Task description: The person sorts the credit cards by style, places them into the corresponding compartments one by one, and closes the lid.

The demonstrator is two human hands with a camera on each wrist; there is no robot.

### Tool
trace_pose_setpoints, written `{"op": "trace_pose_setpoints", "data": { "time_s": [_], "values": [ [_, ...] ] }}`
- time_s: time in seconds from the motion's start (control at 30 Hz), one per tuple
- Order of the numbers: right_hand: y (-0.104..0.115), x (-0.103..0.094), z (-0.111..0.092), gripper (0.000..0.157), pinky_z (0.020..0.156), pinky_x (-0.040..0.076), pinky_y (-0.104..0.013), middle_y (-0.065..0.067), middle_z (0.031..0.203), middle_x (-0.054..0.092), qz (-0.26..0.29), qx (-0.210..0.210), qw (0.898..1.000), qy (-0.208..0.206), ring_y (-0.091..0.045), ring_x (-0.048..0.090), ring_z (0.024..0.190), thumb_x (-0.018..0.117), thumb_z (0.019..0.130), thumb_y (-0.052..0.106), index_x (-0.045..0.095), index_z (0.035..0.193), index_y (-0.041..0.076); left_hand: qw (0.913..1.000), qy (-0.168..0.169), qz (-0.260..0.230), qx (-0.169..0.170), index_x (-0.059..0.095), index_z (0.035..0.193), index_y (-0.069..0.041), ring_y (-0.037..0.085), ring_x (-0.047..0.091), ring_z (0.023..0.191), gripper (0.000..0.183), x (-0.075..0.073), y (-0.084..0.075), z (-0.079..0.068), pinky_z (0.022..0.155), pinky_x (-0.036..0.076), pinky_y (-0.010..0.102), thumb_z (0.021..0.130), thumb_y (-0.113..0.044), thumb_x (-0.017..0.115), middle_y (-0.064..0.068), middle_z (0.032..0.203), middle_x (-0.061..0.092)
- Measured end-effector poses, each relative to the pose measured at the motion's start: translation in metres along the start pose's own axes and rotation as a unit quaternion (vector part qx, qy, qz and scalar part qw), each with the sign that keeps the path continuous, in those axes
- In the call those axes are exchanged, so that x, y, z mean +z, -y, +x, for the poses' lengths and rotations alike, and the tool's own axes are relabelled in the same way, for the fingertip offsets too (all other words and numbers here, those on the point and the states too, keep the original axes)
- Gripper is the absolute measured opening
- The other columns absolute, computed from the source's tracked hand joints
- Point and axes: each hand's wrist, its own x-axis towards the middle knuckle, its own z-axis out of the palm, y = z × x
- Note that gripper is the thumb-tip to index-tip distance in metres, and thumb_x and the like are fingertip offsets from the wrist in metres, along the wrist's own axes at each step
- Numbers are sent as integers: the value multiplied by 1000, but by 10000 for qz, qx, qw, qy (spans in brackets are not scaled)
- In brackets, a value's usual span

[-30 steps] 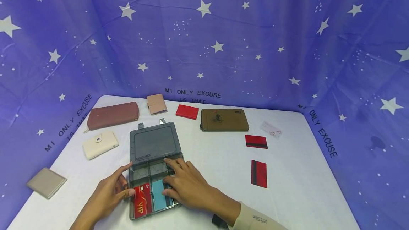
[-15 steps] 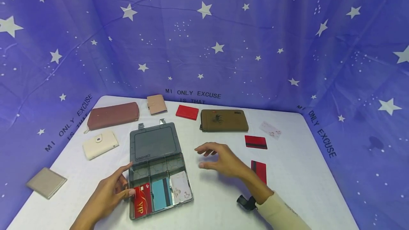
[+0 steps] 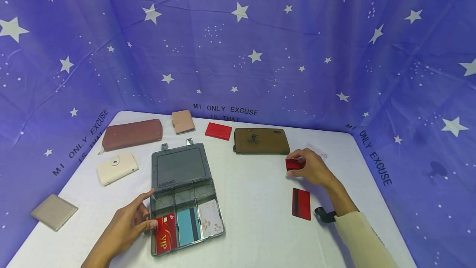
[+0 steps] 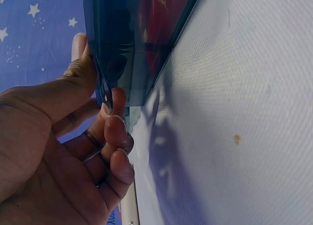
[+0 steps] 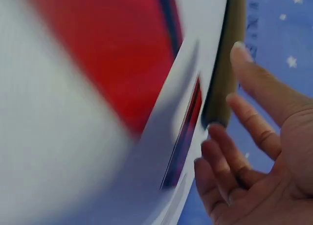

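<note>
Box (image 3: pixel 181 166) held w/ L hand (image 3: pixel 128 224), R hand (image 3: pixel 310 166) at far red card (image 3: pixel 293 164)

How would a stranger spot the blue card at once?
On the white table, find the open gray box that the left hand touches. The blue card lies in its near row's middle compartment. Only it is blue with a dark stripe, between a red VIP card and a whitish card.
</note>
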Motion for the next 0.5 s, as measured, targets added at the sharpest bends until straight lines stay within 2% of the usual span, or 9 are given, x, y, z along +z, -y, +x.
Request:
{"op": "trace_pose_setpoints", "data": {
  "time_s": [0.1,0.2,0.3,0.4,0.5],
  "values": [
    [-10,-5,1,54,90,42,-49,-16,115,58,-488,314,9980,-247,-32,51,105,92,70,20,68,117,9,10000,-10,-3,7,51,142,-8,-5,43,60,78,0,0,0,53,38,20,72,-15,86,-8,82,53],
    [-14,-5,1,52,92,38,-54,-20,116,54,-653,561,9959,-284,-35,47,108,91,70,19,67,114,6,10000,-3,6,7,51,142,-9,-5,43,60,78,0,0,0,53,38,20,72,-16,86,-8,83,52],
    [-14,-3,1,47,88,41,-49,-19,111,54,-711,668,9949,-241,-34,48,104,91,70,21,66,107,5,10000,29,31,-29,51,142,-9,-5,43,60,78,-1,0,1,54,38,20,72,-16,86,-8,82,53],
    [-10,-1,0,45,81,43,-40,-13,102,58,-714,677,9950,-178,-27,52,95,92,69,22,63,100,9,10000,71,35,-48,50,143,-8,-5,43,60,79,-1,0,1,54,39,20,72,-16,86,-8,82,53],
    [-2,3,-2,38,72,44,-33,-5,91,60,-651,369,9971,-103,-21,54,84,90,72,20,61,96,13,9999,95,42,-60,50,143,-8,-5,43,60,79,-1,0,1,54,39,20,72,-15,86,-7,82,53]
  ]
}}
